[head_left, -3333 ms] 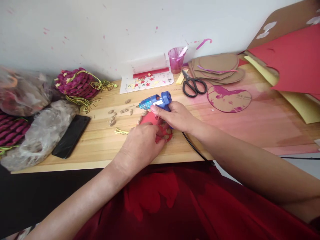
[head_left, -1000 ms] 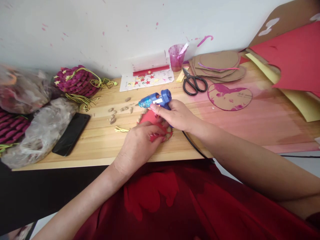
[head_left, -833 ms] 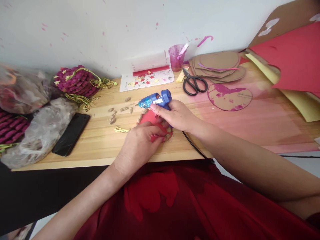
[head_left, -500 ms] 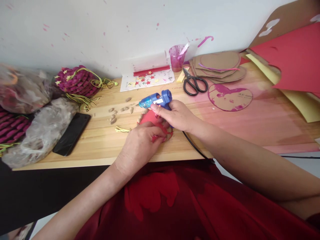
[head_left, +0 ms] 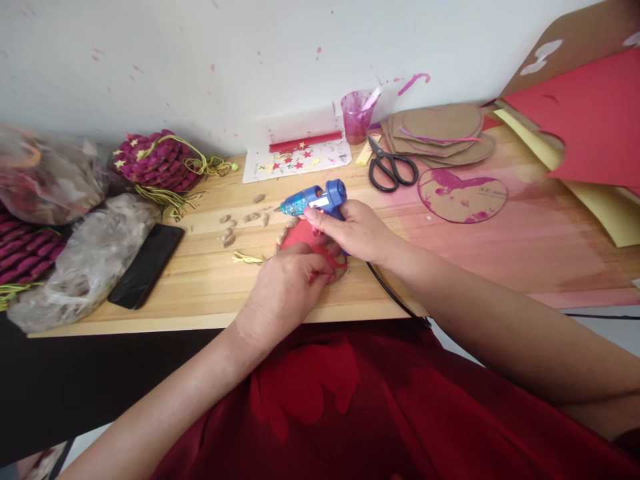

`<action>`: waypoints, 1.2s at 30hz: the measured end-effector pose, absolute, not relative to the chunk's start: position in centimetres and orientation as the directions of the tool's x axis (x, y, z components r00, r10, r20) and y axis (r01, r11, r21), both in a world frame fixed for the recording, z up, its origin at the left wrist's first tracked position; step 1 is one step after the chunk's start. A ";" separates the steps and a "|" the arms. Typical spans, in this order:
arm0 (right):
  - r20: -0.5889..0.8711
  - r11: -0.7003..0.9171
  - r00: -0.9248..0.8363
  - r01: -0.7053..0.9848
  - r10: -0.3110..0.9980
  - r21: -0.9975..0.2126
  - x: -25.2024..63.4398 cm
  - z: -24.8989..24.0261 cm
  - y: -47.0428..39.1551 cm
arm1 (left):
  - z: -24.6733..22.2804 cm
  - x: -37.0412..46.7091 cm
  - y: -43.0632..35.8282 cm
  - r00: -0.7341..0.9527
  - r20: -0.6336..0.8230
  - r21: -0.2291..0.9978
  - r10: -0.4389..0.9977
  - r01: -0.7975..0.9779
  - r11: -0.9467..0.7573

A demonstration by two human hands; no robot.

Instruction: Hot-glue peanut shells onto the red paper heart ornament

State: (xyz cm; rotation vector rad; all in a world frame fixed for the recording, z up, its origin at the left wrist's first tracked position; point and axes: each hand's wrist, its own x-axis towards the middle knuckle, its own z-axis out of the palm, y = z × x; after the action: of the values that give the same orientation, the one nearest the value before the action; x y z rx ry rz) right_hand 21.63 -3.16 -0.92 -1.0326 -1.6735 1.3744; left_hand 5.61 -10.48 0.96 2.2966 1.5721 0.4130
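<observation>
My right hand (head_left: 357, 230) is wrapped round a blue glue gun (head_left: 305, 200), its nozzle pointing left above the table. Beneath it lies a red piece (head_left: 301, 233) with peanuts along its edge. My left hand (head_left: 287, 283) rests over the lower part of this piece, fingers pinched at its lower right edge; what they hold, if anything, is hidden. Several loose peanuts (head_left: 229, 237) are scattered on the wood to the left, near a small bundle of yellow string (head_left: 247, 258).
Black scissors (head_left: 393, 167), a stained cup (head_left: 357, 119) and cardboard shapes (head_left: 440, 127) stand behind. At left are a phone (head_left: 146, 267), plastic bags (head_left: 90, 250) and a purple peanut craft (head_left: 160, 163). Red sheets (head_left: 590, 120) lean at right; a black cord (head_left: 390, 293) crosses the front edge.
The whole view has shifted slightly. Both hands keep nearly the same pose over the red piece, the glue gun still in my right hand.
</observation>
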 end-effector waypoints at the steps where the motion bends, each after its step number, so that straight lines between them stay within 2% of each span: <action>1: 0.040 0.111 -0.398 0.158 0.917 -0.981 21.6 -1.0 -3.1 | 0.9 5.6 -10.4 0.348 0.049 0.416 0.936 0.845 -0.336; 6: 0.063 0.148 -0.372 0.205 0.926 -0.967 21.7 -1.2 -2.9 | 0.7 5.3 -10.6 0.320 0.062 0.481 0.945 0.821 -0.309; 9: 0.066 0.153 -0.384 0.201 0.921 -0.968 21.7 -1.3 -2.9 | 0.3 4.6 -11.3 0.329 0.162 0.539 0.930 0.760 -0.363; 11: 0.053 0.141 -0.389 0.201 0.920 -0.969 21.6 -1.4 -2.9 | -0.2 3.9 -12.0 0.379 0.237 0.534 0.895 0.719 -0.445; 14: -0.023 0.053 -0.394 0.182 0.919 -0.982 21.6 -1.4 -3.0 | -1.2 2.8 -12.9 0.525 0.271 0.435 0.807 0.681 -0.589; 19: -0.100 -0.040 -0.395 0.158 0.913 -0.987 21.6 -1.5 -3.0 | -1.8 2.2 -13.4 0.685 0.194 0.242 0.703 0.661 -0.710; 27: -0.112 -0.047 -0.373 0.180 0.921 -0.983 21.5 -1.2 -3.2 | 0.5 4.0 -13.4 0.691 0.003 -0.025 0.723 0.722 -0.691; 30: -0.150 -0.072 -0.355 0.225 0.923 -0.972 21.5 -0.8 -3.4 | 0.9 4.5 -13.3 0.686 -0.017 -0.083 0.727 0.724 -0.685; 33: -0.217 -0.159 -0.344 0.191 0.914 -0.969 21.5 -0.7 -3.4 | 1.1 4.8 -13.3 0.687 -0.010 -0.118 0.727 0.721 -0.683; 36: -0.207 -0.162 -0.351 0.155 0.913 -0.975 21.5 -0.8 -3.3 | 1.1 5.0 -13.3 0.687 -0.001 -0.128 0.727 0.721 -0.681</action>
State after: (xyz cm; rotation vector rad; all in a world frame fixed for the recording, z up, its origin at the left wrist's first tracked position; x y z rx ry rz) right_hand 21.54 -3.32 -0.80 -1.2453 -1.4855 1.5724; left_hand 4.98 -13.30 1.12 2.9920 1.2891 -0.0841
